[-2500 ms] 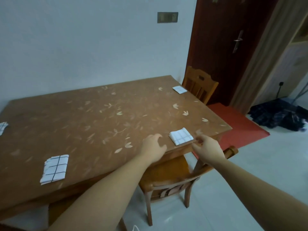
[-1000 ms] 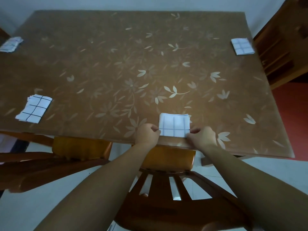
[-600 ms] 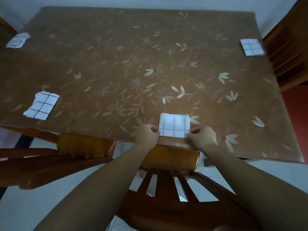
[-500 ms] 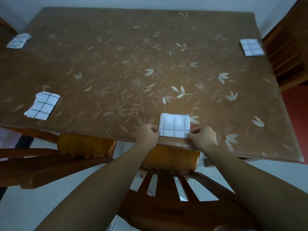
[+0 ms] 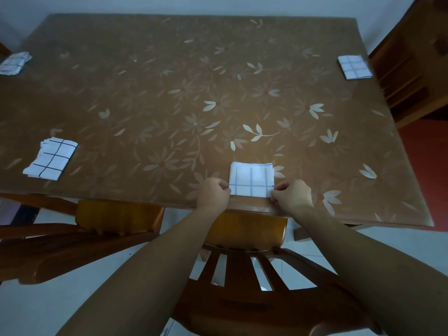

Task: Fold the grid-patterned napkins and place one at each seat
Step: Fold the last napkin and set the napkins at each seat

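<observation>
Left hand (image 5: 213, 193) and right hand (image 5: 292, 195) each pinched a near corner of the folded napkin (image 5: 251, 179), which lay flat at the table (image 5: 169, 93) front edge.

No readable text, labels, brands or numbers; near napkin (image 5: 251, 179) shows only grid lines, table (image 5: 169, 81) only leaf patterns.

Dim, flat indoor light; no hard shadows. Faint sheen along near edge of table (image 5: 242, 208). Wide-angle bending at frame edges. Focus mostly sharp.
</observation>
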